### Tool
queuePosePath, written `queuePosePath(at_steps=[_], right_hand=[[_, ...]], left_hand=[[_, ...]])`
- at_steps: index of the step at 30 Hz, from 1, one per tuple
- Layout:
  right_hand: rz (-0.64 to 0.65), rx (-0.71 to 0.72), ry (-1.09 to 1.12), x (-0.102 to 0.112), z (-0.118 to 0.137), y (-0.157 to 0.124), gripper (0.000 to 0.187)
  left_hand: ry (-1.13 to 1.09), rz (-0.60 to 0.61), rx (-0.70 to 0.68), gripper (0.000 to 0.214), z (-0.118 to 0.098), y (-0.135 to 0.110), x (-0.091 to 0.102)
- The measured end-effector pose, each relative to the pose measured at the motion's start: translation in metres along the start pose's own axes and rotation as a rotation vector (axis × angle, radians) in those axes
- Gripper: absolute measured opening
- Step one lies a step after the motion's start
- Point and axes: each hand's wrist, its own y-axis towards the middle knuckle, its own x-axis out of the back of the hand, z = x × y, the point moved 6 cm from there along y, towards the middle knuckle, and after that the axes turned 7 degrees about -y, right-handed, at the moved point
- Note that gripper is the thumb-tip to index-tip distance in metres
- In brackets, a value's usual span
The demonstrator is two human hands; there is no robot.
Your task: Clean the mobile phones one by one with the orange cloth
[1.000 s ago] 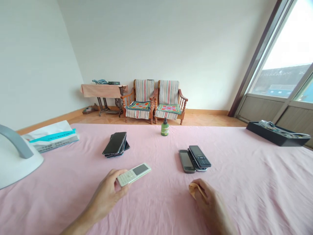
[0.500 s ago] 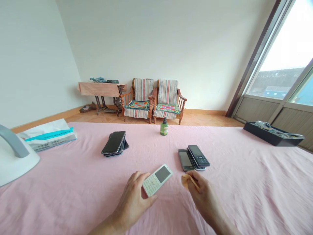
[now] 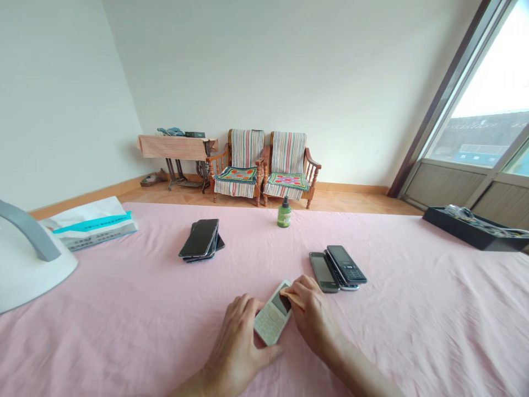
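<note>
A white keypad phone point(image 3: 270, 321) is gripped along its left side and lower end by my left hand point(image 3: 239, 336), its keys and screen facing up. My right hand point(image 3: 313, 314) is closed on a folded orange-tan cloth point(image 3: 292, 299), which touches the phone's screen near the upper end. Most of the cloth is hidden in my fingers. Just beyond my right hand lie a grey phone point(image 3: 324, 271) and, beside it, a small stack topped by a dark keypad phone point(image 3: 346, 263).
Farther left lies a stack of dark smartphones point(image 3: 200, 239). A green pump bottle point(image 3: 284, 214) stands near the far edge of the pink cloth point(image 3: 144, 309). At left are a tissue pack point(image 3: 97, 223) and a white object with a grey handle point(image 3: 31, 231); at right, a black box of cables point(image 3: 475, 229).
My right hand has moved left, bringing the cloth from beside the phone onto its screen. The white phone is turned more upright in my left hand. The view has shifted slightly.
</note>
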Motion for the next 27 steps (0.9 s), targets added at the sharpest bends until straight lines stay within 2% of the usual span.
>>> queuePosePath(at_steps=[5, 8, 12, 15, 19, 24, 27], right_hand=[[0.101, 0.081, 0.103, -0.007, 0.025, -0.021, 0.025], [0.093, 0.058, 0.127, -0.003, 0.016, -0.016, 0.025], [0.023, 0.002, 0.005, 0.003, -0.005, 0.000, 0.022], [0.023, 0.027, -0.012, 0.002, 0.000, 0.001, 0.024], [0.117, 0.093, 0.076, -0.005, 0.015, -0.006, 0.026], [0.059, 0.029, -0.056, -0.001, 0.000, 0.007, 0.023], [0.073, 0.045, -0.049, -0.003, 0.003, 0.007, 0.024]], left_hand=[[-0.028, -0.003, -0.035, 0.033, 0.003, 0.000, -0.003], [-0.018, 0.009, -0.030, 0.035, 0.003, 0.000, -0.003], [0.001, 0.013, -0.021, 0.040, 0.002, 0.000, -0.001], [0.003, 0.015, -0.014, 0.041, 0.003, -0.001, -0.002], [0.004, 0.010, -0.021, 0.039, 0.003, -0.001, -0.003], [0.029, 0.016, -0.010, 0.043, 0.002, -0.002, -0.003], [0.041, 0.014, 0.001, 0.042, 0.002, -0.001, -0.003]])
